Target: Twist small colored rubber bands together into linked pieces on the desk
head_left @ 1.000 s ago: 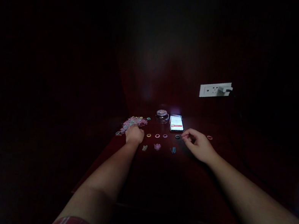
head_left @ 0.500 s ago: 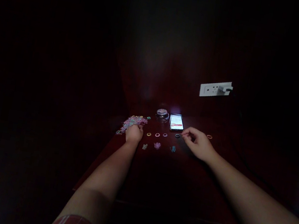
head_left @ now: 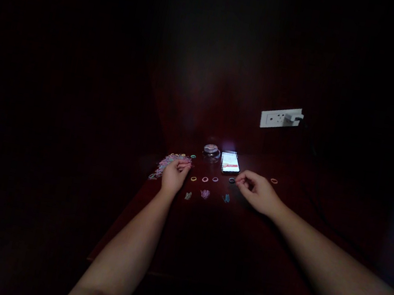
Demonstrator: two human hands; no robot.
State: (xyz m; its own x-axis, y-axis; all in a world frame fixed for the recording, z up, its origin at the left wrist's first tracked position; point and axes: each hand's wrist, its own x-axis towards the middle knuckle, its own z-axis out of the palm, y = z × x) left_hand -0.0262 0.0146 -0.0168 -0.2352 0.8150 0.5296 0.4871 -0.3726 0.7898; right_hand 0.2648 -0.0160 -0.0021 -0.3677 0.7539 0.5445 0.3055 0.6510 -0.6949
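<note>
My left hand (head_left: 174, 175) is at the right edge of a heap of small, colourful elastic bands (head_left: 163, 166). Its thumb and fingertips are pinched together, with what looks like a thin pink band at the tips. My right hand (head_left: 258, 192) rests low over the table, fingers curled and tips pressed together beside a dark grey hair tie (head_left: 232, 180). Whether those tips hold anything is too small to tell. Left of it in a row lie a purple hair tie (head_left: 215, 179), a pink hair tie (head_left: 205, 179) and a yellow hair tie (head_left: 193, 179).
Nearer me lie small piles: pale green (head_left: 188, 196), pink (head_left: 204, 194) and blue (head_left: 226, 198). Behind stand a round lidded jar (head_left: 211, 153) and a lit phone (head_left: 231, 162). An orange hair tie (head_left: 274, 181) lies far right. A wall socket (head_left: 280, 118) holds a plug with a cable.
My left hand has lifted from the heap and turned, so its pinched fingertips now show at the heap's right edge. My right hand has shifted slightly closer to the grey hair tie.
</note>
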